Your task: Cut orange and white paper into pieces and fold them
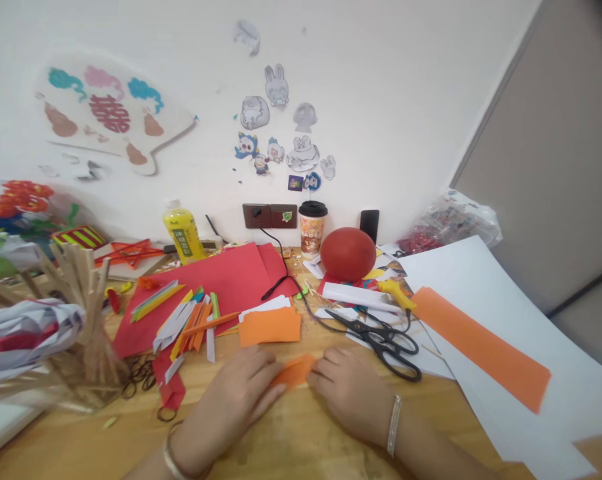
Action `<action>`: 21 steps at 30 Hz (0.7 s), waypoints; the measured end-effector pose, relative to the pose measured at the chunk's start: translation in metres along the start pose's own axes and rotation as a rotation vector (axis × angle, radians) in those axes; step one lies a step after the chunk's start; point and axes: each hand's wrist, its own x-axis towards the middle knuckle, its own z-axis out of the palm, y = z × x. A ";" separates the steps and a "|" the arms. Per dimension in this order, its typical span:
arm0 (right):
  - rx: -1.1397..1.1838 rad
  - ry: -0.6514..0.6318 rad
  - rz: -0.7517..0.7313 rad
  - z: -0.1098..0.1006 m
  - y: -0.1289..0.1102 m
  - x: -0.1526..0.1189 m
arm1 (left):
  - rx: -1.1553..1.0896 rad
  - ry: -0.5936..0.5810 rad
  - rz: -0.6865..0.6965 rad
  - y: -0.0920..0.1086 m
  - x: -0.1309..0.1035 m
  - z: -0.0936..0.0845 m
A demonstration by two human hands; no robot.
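Observation:
Between my two hands lies a small piece of orange paper (297,372) on the wooden table. My left hand (243,383) has its fingers closed on the paper's left end, the thumb along its near edge. At the right end, the bent fingers of my right hand (343,390) press on the same paper. Just beyond it rests a stack of orange paper rectangles (271,327). Black scissors (381,337) lie partly spread to the right of my right hand. Folded orange, white and green paper strips (193,323) are at the left.
Red paper sheets (215,273) lie behind, with a yellow drink bottle (185,233), a lidded cup (311,230) and a red balloon (348,253). On the right, a long orange strip (485,350) crosses large white paper (521,407). Wooden sticks (98,320) stand at left.

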 end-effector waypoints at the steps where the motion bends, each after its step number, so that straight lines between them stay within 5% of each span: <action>1: -0.033 -0.011 0.038 -0.001 -0.001 0.000 | 0.012 -0.003 0.025 0.002 0.000 -0.001; 6: 0.010 0.056 0.138 -0.002 0.003 -0.002 | 0.058 0.046 0.050 -0.004 -0.002 0.007; 13: 0.093 0.112 0.116 0.000 0.014 -0.004 | 0.064 0.066 0.057 -0.020 -0.009 0.026; 21: 0.267 0.086 0.073 0.000 0.024 -0.008 | 0.050 0.088 0.129 -0.020 -0.009 0.027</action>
